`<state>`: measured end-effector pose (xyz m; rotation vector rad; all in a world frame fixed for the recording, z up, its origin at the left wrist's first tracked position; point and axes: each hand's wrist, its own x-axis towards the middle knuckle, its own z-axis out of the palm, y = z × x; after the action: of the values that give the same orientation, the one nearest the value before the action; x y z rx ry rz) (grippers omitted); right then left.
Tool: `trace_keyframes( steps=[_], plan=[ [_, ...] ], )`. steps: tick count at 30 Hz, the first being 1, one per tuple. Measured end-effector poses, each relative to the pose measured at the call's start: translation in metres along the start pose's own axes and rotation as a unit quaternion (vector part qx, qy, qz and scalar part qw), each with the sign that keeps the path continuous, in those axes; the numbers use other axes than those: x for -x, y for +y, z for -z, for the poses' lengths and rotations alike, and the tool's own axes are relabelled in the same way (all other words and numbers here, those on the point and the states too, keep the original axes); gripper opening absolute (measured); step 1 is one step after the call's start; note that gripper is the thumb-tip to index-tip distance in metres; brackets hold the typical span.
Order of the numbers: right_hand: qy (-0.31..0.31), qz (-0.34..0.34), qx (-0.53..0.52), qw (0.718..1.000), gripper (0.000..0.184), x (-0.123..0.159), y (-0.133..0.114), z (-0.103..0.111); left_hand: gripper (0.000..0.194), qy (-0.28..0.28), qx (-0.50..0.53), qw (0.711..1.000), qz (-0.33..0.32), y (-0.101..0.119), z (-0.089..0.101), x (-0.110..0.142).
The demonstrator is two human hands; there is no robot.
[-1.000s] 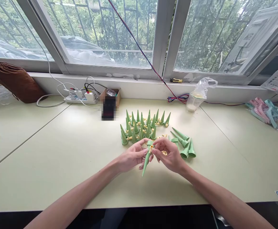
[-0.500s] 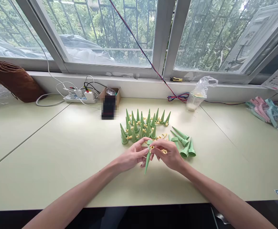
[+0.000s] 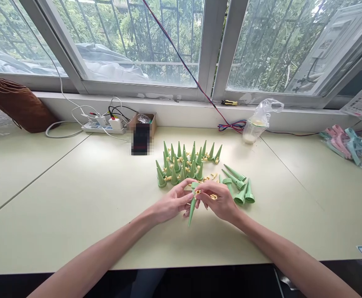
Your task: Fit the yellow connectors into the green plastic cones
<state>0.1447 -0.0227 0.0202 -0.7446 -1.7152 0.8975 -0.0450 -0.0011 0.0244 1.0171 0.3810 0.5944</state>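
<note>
My left hand (image 3: 175, 201) is closed around a green plastic watering spike (image 3: 192, 211), its tip pointing down toward me and its wide collar at the top. Against the spike's side, my right hand (image 3: 220, 200) pinches a small yellow valve (image 3: 198, 192); fingers partly cover where the two parts meet. Just beyond my hands, several green spikes (image 3: 176, 164) stand upright in rows with yellow valves on their sides. Loose yellow valves (image 3: 213, 176) lie behind my right hand. To its right, several green spikes (image 3: 239, 182) without visible valves lie or stand about.
Along the back are a power strip (image 3: 102, 127) with cables, a small cardboard box (image 3: 151, 120), a blurred dark object (image 3: 140, 139) and a plastic bag with a cup (image 3: 254, 128). A brown pouch (image 3: 21, 105) sits far left, pink and blue packaged items (image 3: 353, 145) far right.
Almost nothing differs. Both hands keep the same hold on the spike and the valve; the view has shifted very slightly.
</note>
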Motion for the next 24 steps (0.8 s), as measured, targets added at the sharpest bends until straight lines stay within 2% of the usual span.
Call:
trace_keyframes(
  steps=[24],
  plan=[
    [0.005,0.027,0.046,0.999,0.017,-0.0017,-0.0021,0.0003,0.033,0.01,-0.021,1.0,-0.004,-0.0024,0.0032,-0.0006]
  ],
)
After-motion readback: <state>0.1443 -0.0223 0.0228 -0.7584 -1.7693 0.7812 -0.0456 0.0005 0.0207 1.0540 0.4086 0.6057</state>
